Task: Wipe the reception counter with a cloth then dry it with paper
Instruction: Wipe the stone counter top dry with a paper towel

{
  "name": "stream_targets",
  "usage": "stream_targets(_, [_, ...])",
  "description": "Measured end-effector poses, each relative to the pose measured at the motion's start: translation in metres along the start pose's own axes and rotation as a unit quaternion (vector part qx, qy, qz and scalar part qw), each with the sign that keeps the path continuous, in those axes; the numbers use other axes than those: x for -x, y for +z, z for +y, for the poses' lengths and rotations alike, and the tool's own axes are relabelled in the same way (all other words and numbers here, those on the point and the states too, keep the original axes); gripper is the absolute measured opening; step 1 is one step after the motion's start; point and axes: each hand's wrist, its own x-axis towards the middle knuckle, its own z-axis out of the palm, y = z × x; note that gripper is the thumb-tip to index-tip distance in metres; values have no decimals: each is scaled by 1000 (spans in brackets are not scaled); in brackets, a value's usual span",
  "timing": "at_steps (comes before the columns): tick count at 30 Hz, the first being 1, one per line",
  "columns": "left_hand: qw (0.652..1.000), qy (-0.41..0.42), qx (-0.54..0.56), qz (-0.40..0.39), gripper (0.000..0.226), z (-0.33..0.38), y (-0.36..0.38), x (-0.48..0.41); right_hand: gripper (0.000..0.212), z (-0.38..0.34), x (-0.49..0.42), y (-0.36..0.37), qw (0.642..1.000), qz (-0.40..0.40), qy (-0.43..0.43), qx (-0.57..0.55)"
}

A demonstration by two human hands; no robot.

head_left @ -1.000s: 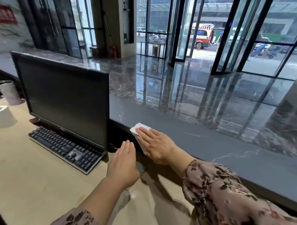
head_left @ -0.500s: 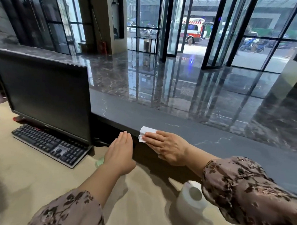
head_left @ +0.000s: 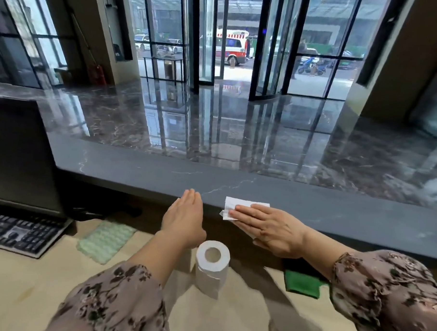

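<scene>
My right hand (head_left: 267, 228) lies flat on a folded white paper (head_left: 241, 207) and presses it onto the dark grey counter top (head_left: 339, 210) near its front edge. To its left my left hand (head_left: 183, 220) hovers edge-on, fingers straight and together, holding nothing, its fingertips at the counter's front edge. A white paper roll (head_left: 212, 268) stands upright on the beige desk below the hands. A pale green cloth (head_left: 106, 240) lies on the desk to the left, and a dark green cloth (head_left: 301, 283) lies under my right forearm.
A black monitor (head_left: 17, 159) and a black keyboard (head_left: 20, 231) stand on the beige desk (head_left: 30, 286) at the left. Beyond the counter lie a glossy marble floor and glass doors.
My right hand has slid the paper to the right along the counter, and my left hand has followed. The view swung right, bringing the paper roll and both cloths into sight.
</scene>
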Motion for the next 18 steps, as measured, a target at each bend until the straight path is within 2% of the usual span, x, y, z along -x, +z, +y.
stream_targets(4, [1000,14,-11,-11,89,22,8,2,60,-8,29,4,996,23,65,-64])
stream_targets(6, [1000,13,-16,-12,90,24,11,1,61,-21,32,-1,983,40,114,-138])
stream_targets(9, [999,17,-30,-7,87,23,10,-2,76,-42,15,-14,937,45,214,-272])
stream_targets(12, [999,25,-43,-18,77,25,1,-6,61,-50,-25,-32,891,48,295,-341])
stream_targets(14, [999,22,-37,-27,73,23,-1,-7,57,-50,-50,-42,878,41,311,-363])
stream_targets(18, [999,-3,-44,-26,70,27,2,-11,59,-41,-68,-42,887,18,315,-338])
